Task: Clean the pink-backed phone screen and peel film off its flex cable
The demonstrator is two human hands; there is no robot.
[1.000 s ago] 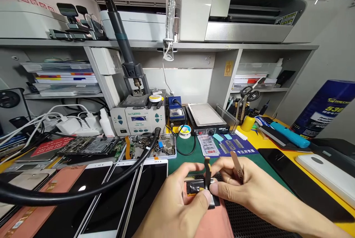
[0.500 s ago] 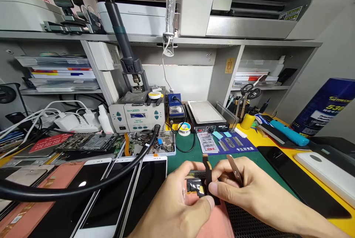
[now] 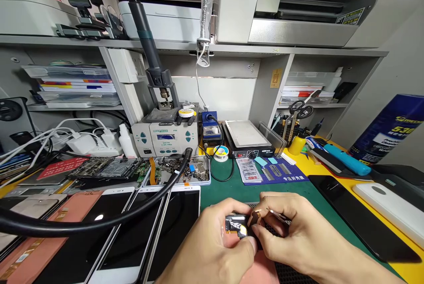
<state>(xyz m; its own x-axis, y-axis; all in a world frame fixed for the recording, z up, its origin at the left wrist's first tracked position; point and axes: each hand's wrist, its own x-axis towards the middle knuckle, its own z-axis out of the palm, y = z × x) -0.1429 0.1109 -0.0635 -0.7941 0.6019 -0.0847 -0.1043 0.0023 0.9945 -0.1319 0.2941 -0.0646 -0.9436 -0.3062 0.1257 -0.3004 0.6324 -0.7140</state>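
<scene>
"What are the hands doing?"

"They're working low in the middle. The left hand (image 3: 212,244) is gripping a small black part (image 3: 236,225), with its thumb pressing near the bottom. The right hand (image 3: 298,231) is pinching a dark strip (image 3: 255,218) just beside it."

"Is the strip lying flat?"

"No, it's bending up between the hands. So I think this bit is only partly done, and getting the strip settled is what's left. The fingers are hiding where it's joining, so I can't tell if it's stuck on."

"And the shiny thing?"

"A thin shiny thing (image 3: 277,215) is poking out by the right fingers. I can't tell what it is."

"What's under them?"

"A pink piece (image 3: 260,271) is peeking out at the bottom middle, by a black mat with holes (image 3: 293,275). A green mat (image 3: 228,190) is lying around there on the yellow table (image 3: 303,164)."

"And farther out?"

"White phones (image 3: 114,275) are lying at the lower left, with a fat black hose (image 3: 66,230) crossing over. A tray (image 3: 209,177) is holding lots of tiny bits above them."
</scene>
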